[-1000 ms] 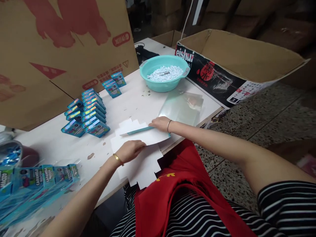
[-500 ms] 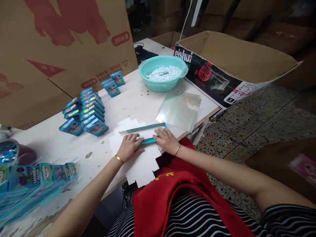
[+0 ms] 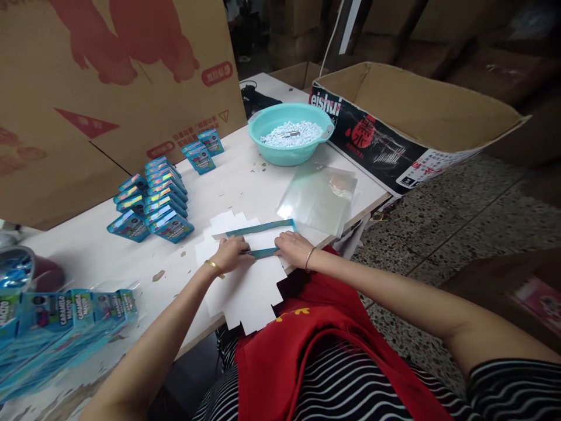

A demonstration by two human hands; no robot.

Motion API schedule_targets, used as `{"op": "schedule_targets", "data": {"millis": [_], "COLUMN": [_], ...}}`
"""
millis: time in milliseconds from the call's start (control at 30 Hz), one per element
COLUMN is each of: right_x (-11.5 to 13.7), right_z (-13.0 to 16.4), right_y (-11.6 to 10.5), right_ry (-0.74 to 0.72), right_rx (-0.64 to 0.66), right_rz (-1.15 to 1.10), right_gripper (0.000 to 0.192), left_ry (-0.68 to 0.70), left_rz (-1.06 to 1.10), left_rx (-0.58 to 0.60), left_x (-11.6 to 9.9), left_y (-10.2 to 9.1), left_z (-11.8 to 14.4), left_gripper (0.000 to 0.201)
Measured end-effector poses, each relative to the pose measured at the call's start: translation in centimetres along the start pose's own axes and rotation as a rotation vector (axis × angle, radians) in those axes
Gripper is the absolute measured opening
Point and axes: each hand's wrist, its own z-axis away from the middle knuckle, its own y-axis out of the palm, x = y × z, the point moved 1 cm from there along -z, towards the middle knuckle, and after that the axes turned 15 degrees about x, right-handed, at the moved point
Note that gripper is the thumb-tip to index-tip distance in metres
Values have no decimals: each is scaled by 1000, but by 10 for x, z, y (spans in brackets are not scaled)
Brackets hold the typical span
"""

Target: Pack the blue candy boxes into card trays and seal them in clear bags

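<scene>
A shallow card box (image 3: 265, 240), white inside with blue side walls, lies on a pile of white card sheets (image 3: 245, 301) at the near edge of the worktop (image 3: 232, 184); its left end is partly hidden. The left hand (image 3: 231, 254) has its grip closed on the left part of the box's near wall, and the right hand (image 3: 293, 248) has its grip closed on the near right corner. The stepped edges of the sheets stick out past the worktop's near edge, over a red apron (image 3: 280, 351). Just beyond the right hand, clear plastic bags (image 3: 318, 196) lie flat by the near right corner of the worktop. Behind them, towards the right edge, sits a turquoise basin (image 3: 289, 156) with small white pieces (image 3: 307, 131) and a metal tool (image 3: 290, 134) in it. A printed carton (image 3: 372, 126), open at the top, stands along the right edge. To the left of the sheets, blue packets (image 3: 169, 202) stand in rows, before a big brown carton (image 3: 131, 99) along the far edge. Towards the left end are a round pot (image 3: 49, 273) and more blue packets in clear plastic (image 3: 65, 318).
</scene>
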Motion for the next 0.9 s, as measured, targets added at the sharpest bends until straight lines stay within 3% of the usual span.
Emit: {"op": "schedule_targets", "data": {"millis": [133, 233, 400, 500, 567, 667, 767, 833, 900], "right_x": [-2, -4, -5, -6, -8, -15, -26, -29, -27], "right_z": [1, -3, -12, -12, -14, -21, -28, -24, -11], "right_y": [-10, -18, -23, -21, -22, -29, -38, -38, -28], "right_ry": [-24, -34, -55, -94, -145, -222, -255, -293, -336], "right_rx": [64, 161, 256, 261, 246, 155, -40, -202, -334], "right_rz": [18, 44, 61, 74, 95, 211, 330, 327, 278], "right_gripper": [29, 33, 32, 30, 27, 21, 23, 33, 45], "left_ry": [151, 228, 168, 99, 109, 117, 12, 2, 92], "left_rz": [125, 178, 227, 327, 444, 543, 695, 799, 680], "left_rx": [144, 182, 211, 88, -25, -102, -217, -266, -316], "left_x": [12, 17, 15, 12, 7, -13, -41, -55, -57], "left_y": [-6, -7, -5, 1, 9, 27, 42, 42, 31], "left_z": [-10, -18, -19, -4, 7, 9, -4, -8, 1], "left_gripper": [30, 36, 35, 25, 29, 32, 30, 31, 27]}}
